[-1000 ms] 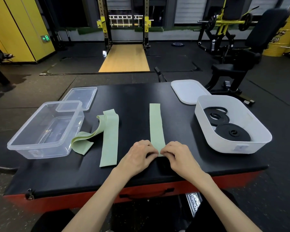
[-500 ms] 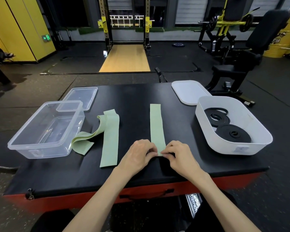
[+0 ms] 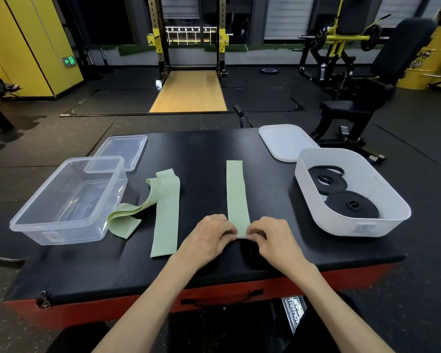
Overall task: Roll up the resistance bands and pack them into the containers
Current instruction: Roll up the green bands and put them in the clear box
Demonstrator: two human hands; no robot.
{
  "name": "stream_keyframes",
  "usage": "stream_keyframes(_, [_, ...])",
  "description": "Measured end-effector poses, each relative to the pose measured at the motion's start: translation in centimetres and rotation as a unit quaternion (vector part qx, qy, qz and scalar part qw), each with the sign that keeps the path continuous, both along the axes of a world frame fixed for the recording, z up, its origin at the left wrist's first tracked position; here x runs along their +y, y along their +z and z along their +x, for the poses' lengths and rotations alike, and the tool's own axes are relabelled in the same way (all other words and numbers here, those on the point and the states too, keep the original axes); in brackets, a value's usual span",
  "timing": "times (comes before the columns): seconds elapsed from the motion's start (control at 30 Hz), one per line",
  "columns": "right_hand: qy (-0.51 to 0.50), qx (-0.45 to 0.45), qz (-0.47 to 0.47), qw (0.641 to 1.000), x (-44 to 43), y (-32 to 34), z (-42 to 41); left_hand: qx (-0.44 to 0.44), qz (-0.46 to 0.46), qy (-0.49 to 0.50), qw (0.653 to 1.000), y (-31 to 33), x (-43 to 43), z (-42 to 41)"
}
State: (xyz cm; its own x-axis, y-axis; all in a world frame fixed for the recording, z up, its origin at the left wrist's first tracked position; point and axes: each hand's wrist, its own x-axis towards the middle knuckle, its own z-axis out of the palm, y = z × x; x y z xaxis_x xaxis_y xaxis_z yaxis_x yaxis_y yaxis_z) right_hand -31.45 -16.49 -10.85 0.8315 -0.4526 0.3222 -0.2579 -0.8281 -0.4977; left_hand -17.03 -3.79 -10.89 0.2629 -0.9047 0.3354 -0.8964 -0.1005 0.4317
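I see my left hand (image 3: 209, 235) and right hand (image 3: 271, 236) pinching the near end of the flat green resistance band (image 3: 236, 194); it lies left of the white container (image 3: 351, 222), which holds rolled black bands (image 3: 351, 206).

Black padded platform (image 3: 201, 154) with red base under everything. Far centre: squat rack (image 3: 190, 34) over a wooden lifting strip (image 3: 189, 91). Far right: black bench (image 3: 367, 98), yellow plate-loaded machine (image 3: 341, 42), yellow drum (image 3: 428, 64). Far left: yellow wall (image 3: 31, 42).
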Motion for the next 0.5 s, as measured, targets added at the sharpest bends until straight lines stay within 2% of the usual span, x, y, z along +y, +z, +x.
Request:
stream_keyframes(0.17, [0.007, -0.026, -0.021, 0.999, -0.2, -0.9, 0.0, 0.003, -0.009, 0.012, 1.0, -0.1, 0.0, -0.1])
stream_keyframes(0.37, [0.045, 0.001, -0.037, 0.998, -0.6, -1.0, -0.6, 0.01, -0.028, 0.023, 0.999, -0.5, 0.4, -0.5])
stream_keyframes(0.5, [0.036, -0.013, -0.047, 0.998, -0.4, -1.3, -0.4, 0.019, -0.01, 0.018, 1.0, -0.6, 0.3, -0.1])
